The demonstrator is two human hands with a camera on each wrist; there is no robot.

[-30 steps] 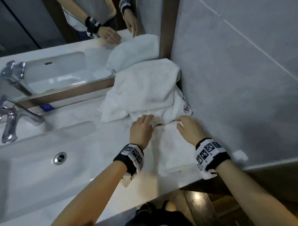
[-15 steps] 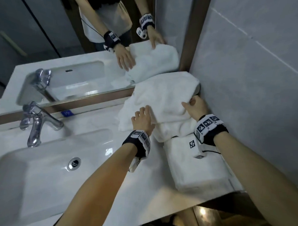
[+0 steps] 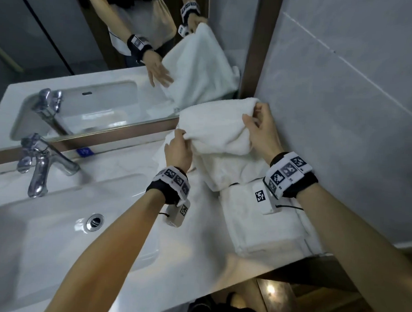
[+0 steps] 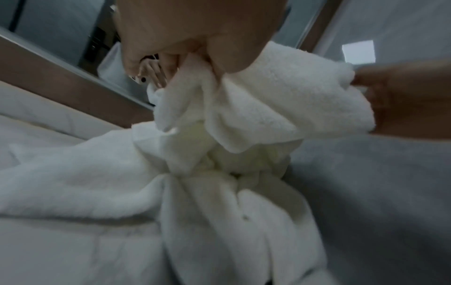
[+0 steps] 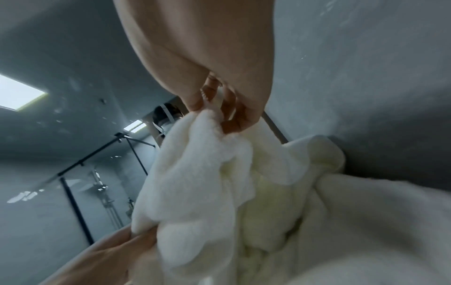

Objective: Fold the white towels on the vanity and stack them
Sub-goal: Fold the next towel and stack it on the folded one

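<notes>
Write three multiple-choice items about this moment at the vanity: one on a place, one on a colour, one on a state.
1. Where does the folded towel lie?
A. in the sink
B. on the vanity top beside the wall
C. on the floor

2. What colour is the towel being lifted?
A. blue
B. white
C. grey

3. How do the two hands hold the lifted towel?
A. both pinch its upper edge
B. only the left hand touches it
C. both lie flat and open on it

Answers:
1 B, since it rests at the right end of the counter against the grey wall, away from the sink.
2 B, in every view.
3 A, since the left hand and the right hand each grip a bunched edge.
</notes>
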